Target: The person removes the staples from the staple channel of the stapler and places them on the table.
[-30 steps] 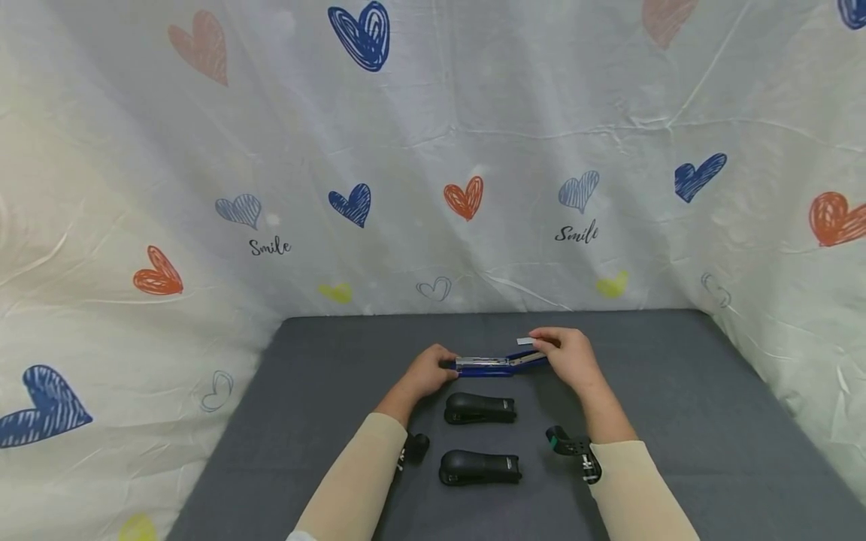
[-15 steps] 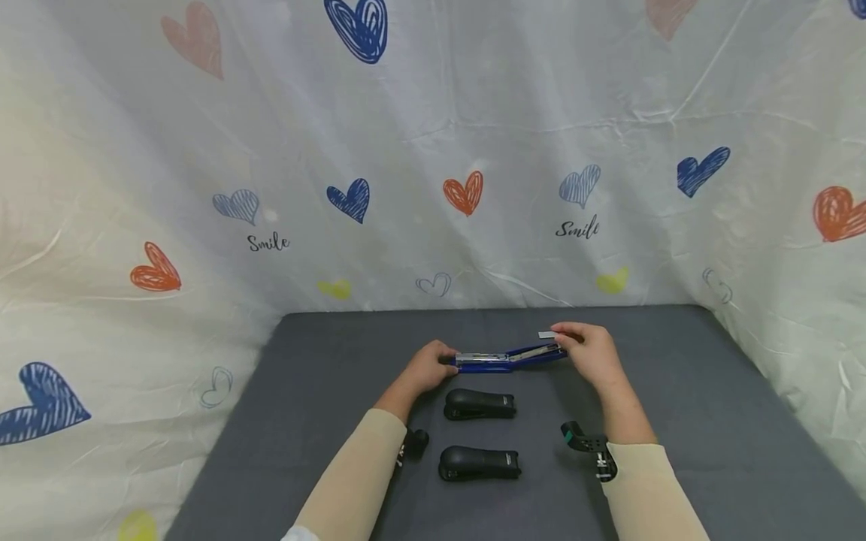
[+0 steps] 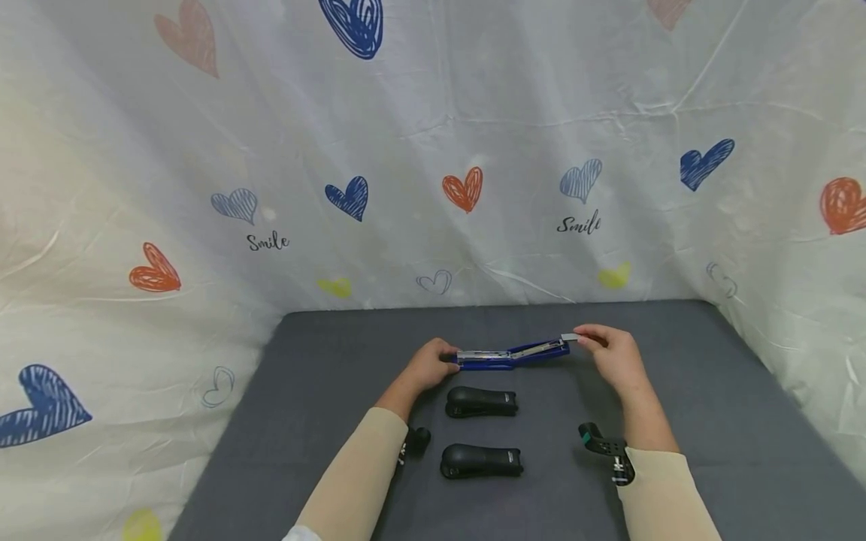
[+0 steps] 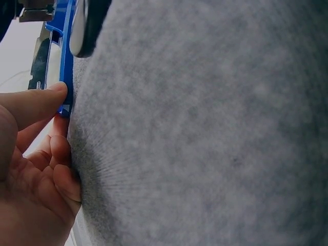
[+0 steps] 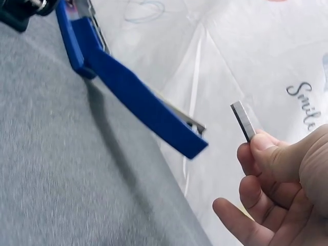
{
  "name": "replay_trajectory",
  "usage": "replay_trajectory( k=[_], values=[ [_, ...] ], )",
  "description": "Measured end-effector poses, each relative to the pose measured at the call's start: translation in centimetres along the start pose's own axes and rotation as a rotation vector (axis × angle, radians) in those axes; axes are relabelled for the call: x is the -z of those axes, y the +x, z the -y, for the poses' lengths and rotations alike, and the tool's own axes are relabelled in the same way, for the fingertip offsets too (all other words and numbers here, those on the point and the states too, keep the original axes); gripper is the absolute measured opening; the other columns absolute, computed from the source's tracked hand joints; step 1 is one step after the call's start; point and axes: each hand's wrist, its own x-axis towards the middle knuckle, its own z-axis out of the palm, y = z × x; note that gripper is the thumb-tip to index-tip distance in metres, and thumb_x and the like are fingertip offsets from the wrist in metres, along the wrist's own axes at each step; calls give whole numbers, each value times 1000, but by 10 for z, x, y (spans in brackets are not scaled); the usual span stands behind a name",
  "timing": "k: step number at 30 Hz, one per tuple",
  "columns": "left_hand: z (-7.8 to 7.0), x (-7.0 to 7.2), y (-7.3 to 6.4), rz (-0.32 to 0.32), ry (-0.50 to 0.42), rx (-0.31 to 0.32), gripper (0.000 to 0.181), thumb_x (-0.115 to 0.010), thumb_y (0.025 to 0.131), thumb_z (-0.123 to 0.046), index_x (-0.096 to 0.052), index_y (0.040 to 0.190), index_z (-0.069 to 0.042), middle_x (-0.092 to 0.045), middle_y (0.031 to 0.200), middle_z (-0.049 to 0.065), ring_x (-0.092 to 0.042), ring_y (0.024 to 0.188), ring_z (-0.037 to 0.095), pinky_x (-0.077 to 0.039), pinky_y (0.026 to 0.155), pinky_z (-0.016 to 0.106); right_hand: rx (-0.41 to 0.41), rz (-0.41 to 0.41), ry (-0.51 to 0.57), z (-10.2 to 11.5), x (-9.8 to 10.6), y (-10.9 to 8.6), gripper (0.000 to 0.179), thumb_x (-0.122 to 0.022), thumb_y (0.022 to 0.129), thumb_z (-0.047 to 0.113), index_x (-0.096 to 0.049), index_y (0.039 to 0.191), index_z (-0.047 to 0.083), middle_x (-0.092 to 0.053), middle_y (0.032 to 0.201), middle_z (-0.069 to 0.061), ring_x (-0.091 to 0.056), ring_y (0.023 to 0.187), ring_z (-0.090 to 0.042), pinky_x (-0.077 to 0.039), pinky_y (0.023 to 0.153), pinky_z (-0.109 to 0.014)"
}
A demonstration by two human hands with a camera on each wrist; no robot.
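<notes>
A blue stapler [image 3: 487, 361] lies folded wide apart on the dark table, its metal magazine at the left and its other half slanting up to the right. My left hand [image 3: 428, 365] grips its left end; in the left wrist view the thumb [image 4: 38, 105] presses on the blue body [image 4: 66, 66]. Between thumb and forefinger my right hand [image 3: 612, 357] pinches a small strip of staples [image 3: 570, 337]. The right wrist view shows that strip [image 5: 242, 121] held apart from the raised blue end [image 5: 154, 113], with the other fingers loosely bent.
Two black staplers lie nearer to me, one [image 3: 481, 402] just before the blue one and the other [image 3: 482, 460] closer still. A white curtain [image 3: 406, 248] printed with hearts hangs behind the grey-covered table [image 3: 325, 391].
My right hand has moved right with the staple strip, away from the stapler's middle to beyond its raised right end. My left hand keeps its grip on the stapler.
</notes>
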Motion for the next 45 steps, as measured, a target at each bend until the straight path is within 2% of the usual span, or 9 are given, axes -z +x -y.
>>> replay_trajectory(
  k=[12, 20, 27, 31, 38, 45],
  values=[
    [2, 2, 3, -14, -13, 8, 30, -74, 93, -6, -74, 123, -2, -63, 116, 9, -58, 111, 27, -44, 103, 47, -44, -11, -1, -14, 10, -3, 30, -54, 108, 14, -66, 130, -3, -65, 123, -27, -62, 107, -40, -50, 84, -48],
    [1, 5, 4, -12, -14, 6, 31, -75, 93, -6, -74, 123, -2, -62, 114, 8, -58, 108, 26, -45, 102, 46, -86, 10, -89, -18, 13, 2, 30, -56, 108, 16, -67, 128, -3, -64, 124, -27, -61, 105, -40, -49, 81, -51],
    [0, 6, 5, -14, -10, -1, 30, -75, 92, -5, -75, 122, -2, -63, 115, 10, -59, 110, 28, -44, 103, 46, -115, 84, -186, -30, 10, 5, 28, -59, 106, 15, -68, 125, -3, -60, 128, -31, -57, 112, -47, -45, 89, -59],
    [2, 3, 7, -7, 8, -16, 30, -76, 92, -6, -75, 122, -3, -63, 114, 9, -59, 109, 27, -45, 102, 45, -130, 92, -212, -39, 5, 3, 27, -59, 105, 14, -69, 124, -3, -61, 128, -31, -55, 115, -48, -43, 94, -62],
    [2, -1, 4, 4, 7, -5, 29, -75, 93, -6, -75, 122, -2, -63, 115, 9, -59, 110, 27, -44, 103, 46, -85, 54, -286, -51, -3, -1, 22, -63, 102, 13, -73, 116, -2, -66, 121, -29, -59, 111, -49, -43, 93, -62],
    [1, -1, 2, 10, 11, -2, 28, -74, 93, -5, -75, 121, -3, -63, 113, 8, -58, 109, 26, -44, 103, 46, -82, 38, -314, -49, -7, -3, 21, -65, 101, 11, -73, 115, -3, -67, 119, -29, -60, 110, -50, -44, 91, -61]
  ],
)
